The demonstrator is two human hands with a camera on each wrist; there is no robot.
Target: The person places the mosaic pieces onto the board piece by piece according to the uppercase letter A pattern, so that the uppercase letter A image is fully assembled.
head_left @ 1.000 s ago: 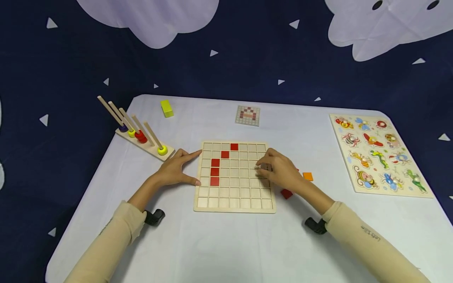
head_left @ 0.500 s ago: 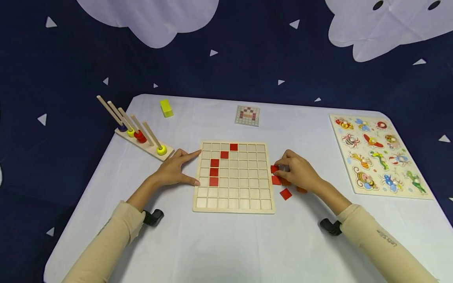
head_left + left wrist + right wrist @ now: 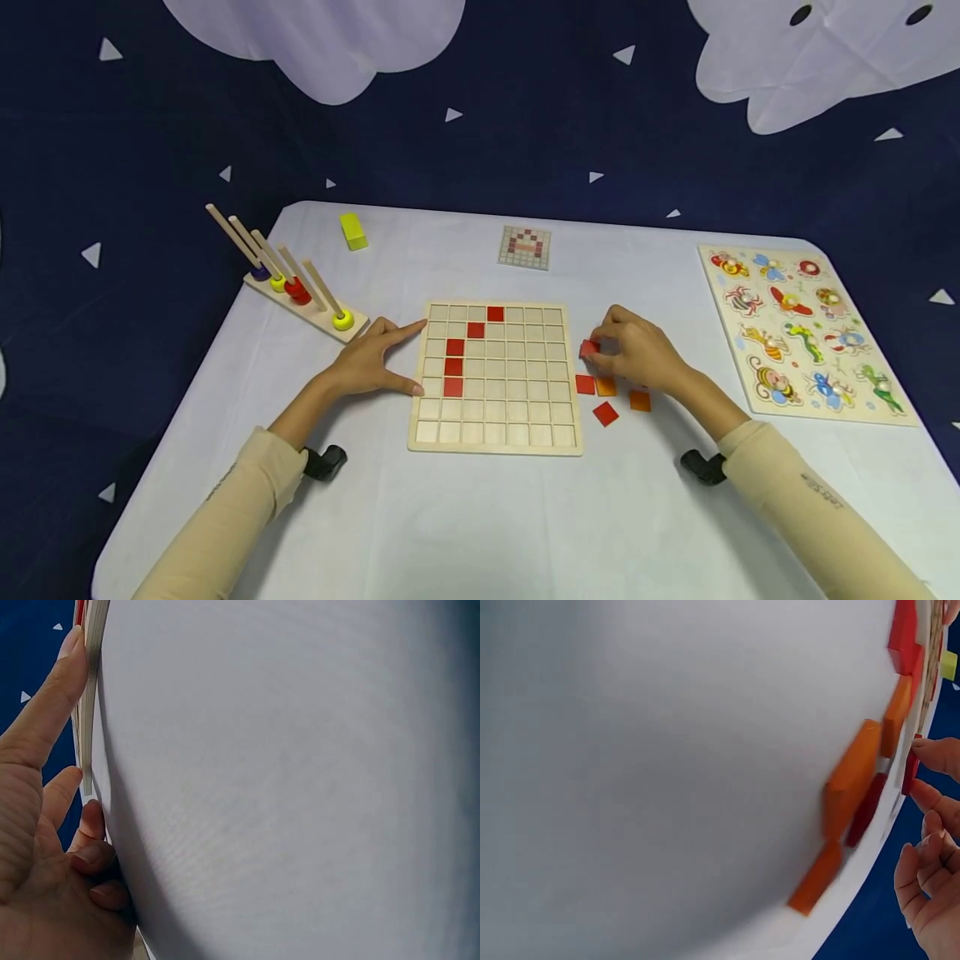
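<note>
A wooden grid board lies in the middle of the table in the head view, with several red squares set in its cells. My left hand rests at the board's left edge, thumb and forefinger spread straight against the frame. In the left wrist view the thumb touches the board's side. Right of the board, my right hand pinches a red square tile between thumb and fingertips. The right wrist view shows that same red tile tilted on edge, lifted off the table.
Loose red tiles and orange tiles lie right of the board. A small pattern card is behind it. A peg stacker and a yellow block are at left, an insect puzzle board at right.
My right hand has moved right, from over the board's right side to the loose tiles, and has picked up a red one. The left hand stays in place.
</note>
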